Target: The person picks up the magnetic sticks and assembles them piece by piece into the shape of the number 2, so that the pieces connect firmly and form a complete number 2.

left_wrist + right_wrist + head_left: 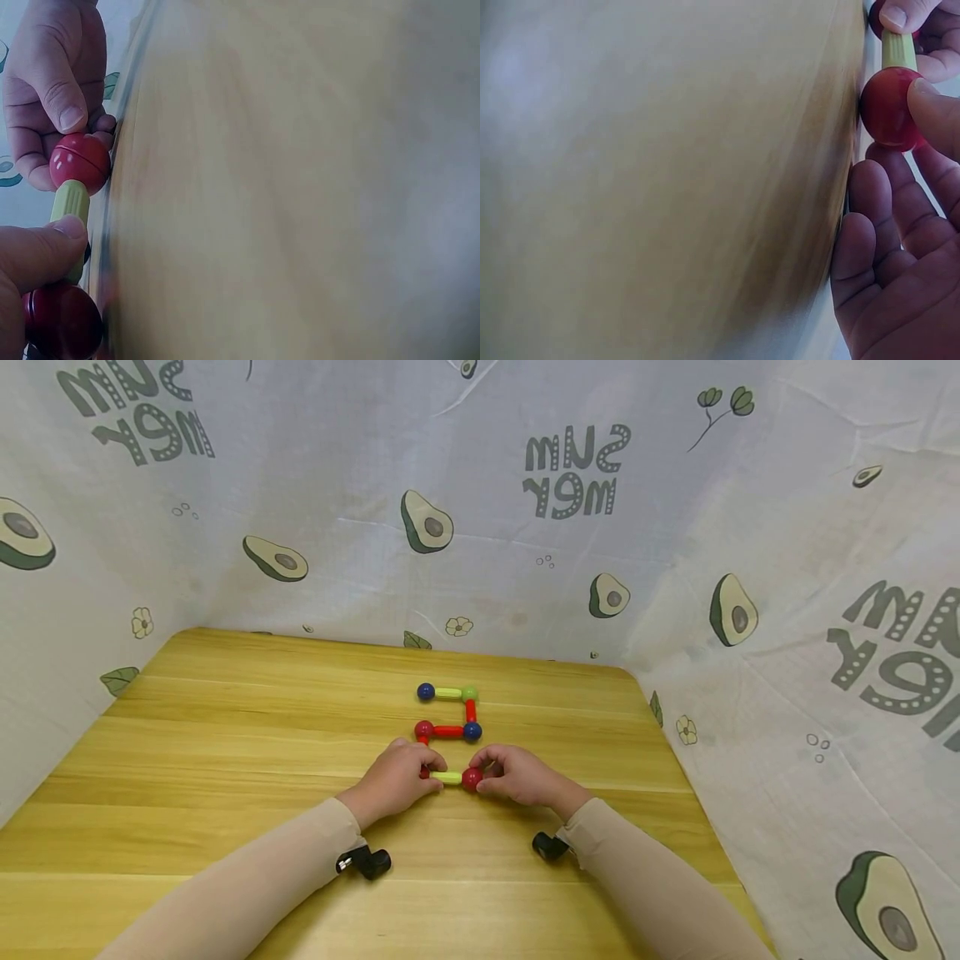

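Note:
My left hand (pixel 400 779) pinches the yellow-green rod (pixel 448 778) near its left end, thumb lying along it in the left wrist view. A dark red ball (pixel 64 321) sits at that end, partly covered by the hand in the head view. At the rod's right end, my right hand (pixel 521 777) pinches a red ball (pixel 472 779) between thumb and fingers. The rod meets this ball. From the left ball a short red rod (pixel 423 741) runs back to a crimson ball (pixel 424 729), partly hidden by the left hand.
Farther back, the chain goes on through a red rod (pixel 448 732), a blue ball (pixel 472 732), another red rod (pixel 470 710), a green ball (pixel 469 694), a yellow-green rod (pixel 448 693) and a dark blue ball (pixel 426 692). A printed cloth (pixel 337 468) surrounds the wooden table (pixel 225 735).

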`<state>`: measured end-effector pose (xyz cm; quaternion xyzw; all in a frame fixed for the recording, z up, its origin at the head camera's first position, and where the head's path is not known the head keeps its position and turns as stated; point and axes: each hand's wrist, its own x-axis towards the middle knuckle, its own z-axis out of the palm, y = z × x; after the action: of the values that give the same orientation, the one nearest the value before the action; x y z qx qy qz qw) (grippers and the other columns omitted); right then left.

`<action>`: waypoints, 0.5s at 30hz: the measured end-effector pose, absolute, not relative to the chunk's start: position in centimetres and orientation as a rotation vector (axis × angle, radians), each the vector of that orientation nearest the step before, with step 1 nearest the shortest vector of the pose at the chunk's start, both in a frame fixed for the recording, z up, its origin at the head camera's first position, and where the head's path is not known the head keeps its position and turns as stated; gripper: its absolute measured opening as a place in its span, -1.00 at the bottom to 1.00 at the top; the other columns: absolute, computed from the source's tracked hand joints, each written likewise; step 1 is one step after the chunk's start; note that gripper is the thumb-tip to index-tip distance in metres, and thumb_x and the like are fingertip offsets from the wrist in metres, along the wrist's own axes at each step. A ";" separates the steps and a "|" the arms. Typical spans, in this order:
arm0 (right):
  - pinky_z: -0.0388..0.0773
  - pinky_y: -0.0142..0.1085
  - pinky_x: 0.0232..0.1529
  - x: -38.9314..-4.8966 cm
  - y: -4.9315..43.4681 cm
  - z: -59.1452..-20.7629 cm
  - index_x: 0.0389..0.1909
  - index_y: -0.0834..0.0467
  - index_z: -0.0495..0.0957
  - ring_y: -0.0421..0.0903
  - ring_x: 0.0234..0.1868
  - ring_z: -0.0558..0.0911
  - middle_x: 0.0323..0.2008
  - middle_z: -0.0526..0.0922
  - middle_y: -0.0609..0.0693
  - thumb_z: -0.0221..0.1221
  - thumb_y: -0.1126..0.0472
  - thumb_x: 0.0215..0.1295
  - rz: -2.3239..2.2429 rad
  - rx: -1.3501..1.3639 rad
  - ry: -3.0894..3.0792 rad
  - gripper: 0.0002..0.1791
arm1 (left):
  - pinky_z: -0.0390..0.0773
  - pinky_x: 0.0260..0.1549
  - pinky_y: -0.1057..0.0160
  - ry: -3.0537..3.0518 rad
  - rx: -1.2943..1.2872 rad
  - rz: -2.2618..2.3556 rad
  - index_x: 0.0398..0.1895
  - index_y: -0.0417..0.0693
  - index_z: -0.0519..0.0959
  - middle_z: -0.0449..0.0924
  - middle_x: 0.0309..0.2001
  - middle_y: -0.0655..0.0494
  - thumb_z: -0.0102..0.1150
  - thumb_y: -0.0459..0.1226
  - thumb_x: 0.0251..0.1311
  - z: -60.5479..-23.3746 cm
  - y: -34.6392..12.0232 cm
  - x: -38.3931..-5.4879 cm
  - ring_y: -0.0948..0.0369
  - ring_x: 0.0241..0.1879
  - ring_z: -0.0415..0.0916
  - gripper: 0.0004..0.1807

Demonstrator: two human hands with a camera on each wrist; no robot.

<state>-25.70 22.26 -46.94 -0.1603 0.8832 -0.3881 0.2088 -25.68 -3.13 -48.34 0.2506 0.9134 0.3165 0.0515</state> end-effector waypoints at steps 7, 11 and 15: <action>0.60 -0.26 -0.07 -25.6 22.3 -46.9 0.05 0.06 0.63 -0.11 -0.14 0.61 -0.12 0.71 -0.06 0.36 0.22 0.42 -1.084 -0.459 2.453 -0.75 | 0.43 -0.05 0.18 2.788 0.751 0.955 -0.10 0.14 0.79 0.71 -0.25 0.34 0.53 -0.17 0.23 -48.6 -3.0 -25.8 0.18 -0.15 0.37 -0.80; 0.60 -0.26 -0.08 -25.6 22.4 -47.0 0.06 0.07 0.63 -0.12 -0.14 0.61 -0.11 0.70 -0.06 0.36 0.22 0.42 -1.087 -0.469 2.453 -0.75 | 0.43 -0.07 0.18 2.789 0.749 0.954 -0.10 0.15 0.79 0.69 -0.28 0.36 0.53 -0.17 0.22 -48.5 -3.0 -25.7 0.18 -0.16 0.36 -0.80; 0.60 -0.26 -0.07 -25.6 22.4 -47.0 0.06 0.07 0.63 -0.12 -0.13 0.61 -0.10 0.71 -0.06 0.35 0.23 0.42 -1.090 -0.466 2.450 -0.75 | 0.43 -0.08 0.18 2.786 0.746 0.955 -0.11 0.15 0.79 0.68 -0.29 0.36 0.53 -0.17 0.22 -48.4 -3.0 -25.7 0.17 -0.16 0.36 -0.81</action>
<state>-25.64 22.44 -47.00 -0.1676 0.8804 -0.3918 0.2082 -25.69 -3.02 -48.44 0.2451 0.9158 0.3139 0.0517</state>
